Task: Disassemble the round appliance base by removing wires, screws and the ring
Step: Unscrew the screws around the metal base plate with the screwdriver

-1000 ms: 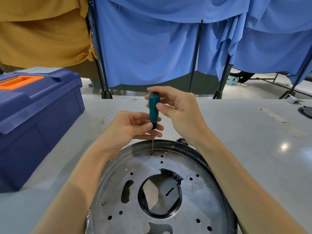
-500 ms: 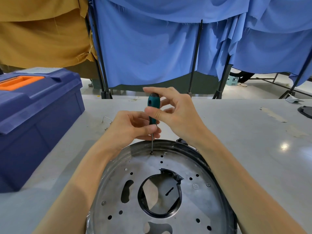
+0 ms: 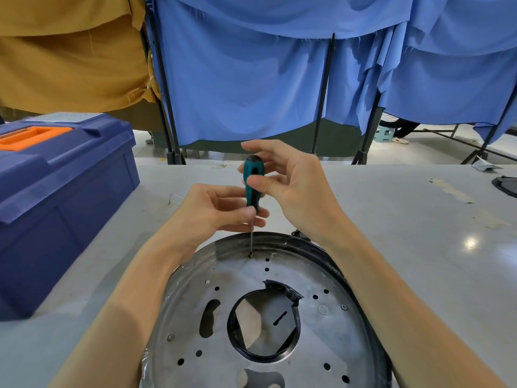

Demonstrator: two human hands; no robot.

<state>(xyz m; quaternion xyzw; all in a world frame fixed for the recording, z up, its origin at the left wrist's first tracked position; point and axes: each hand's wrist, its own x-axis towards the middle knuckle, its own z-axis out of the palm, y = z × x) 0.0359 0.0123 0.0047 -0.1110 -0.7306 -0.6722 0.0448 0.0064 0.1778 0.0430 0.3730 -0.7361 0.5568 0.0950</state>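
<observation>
Head: left grip [image 3: 212, 211], right grip [image 3: 293, 189] pinch screwdriver [image 3: 251, 177]; base screw [image 3: 251, 255] directly below.

Base [image 3: 321, 338]: bare sheet metal, dull silver, smudged; raised rim darker, glossier. Ring [image 3: 263, 359] in centre hole: black, glossy, plastic or rubber, can't tell which; top edge ragged. Screws [image 3: 344, 307]: small, bright metal. Screwdriver [image 3: 251, 196]: teal handle w/ black stripe, smooth plastic look, slight sheen; shaft thin bare metal. Toolbox [image 3: 64, 191]: navy plastic, matt; lid grip [image 3: 30, 137] orange plastic. Desk [image 3: 405, 247]: pale grey, smooth, semi-gloss w/ light reflections, some scuffed patches. Curtains [image 3: 251, 79]: blue cloth, matt, frayed edges. Mustard cloth [image 3: 70, 65]: matt, frayed too. Poles [image 3: 321, 93]: black metal.
</observation>
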